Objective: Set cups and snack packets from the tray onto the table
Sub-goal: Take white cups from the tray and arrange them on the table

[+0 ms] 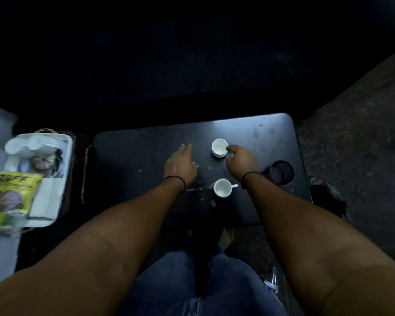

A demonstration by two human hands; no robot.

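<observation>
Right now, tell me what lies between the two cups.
Head view: only bare dark table with pale specks between the far cup and near cup.

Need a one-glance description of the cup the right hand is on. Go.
Start at the dark table in front of the person. Two white cups stand on its right half; take the farther cup, just ahead of the right hand, whose fingers are at its rim. The nearer cup sits between the wrists, untouched, handle pointing right.

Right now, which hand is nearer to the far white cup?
Right. The right hand pinches the far white cup at its rim; the left hand lies flat on the table, apart from it.
</observation>
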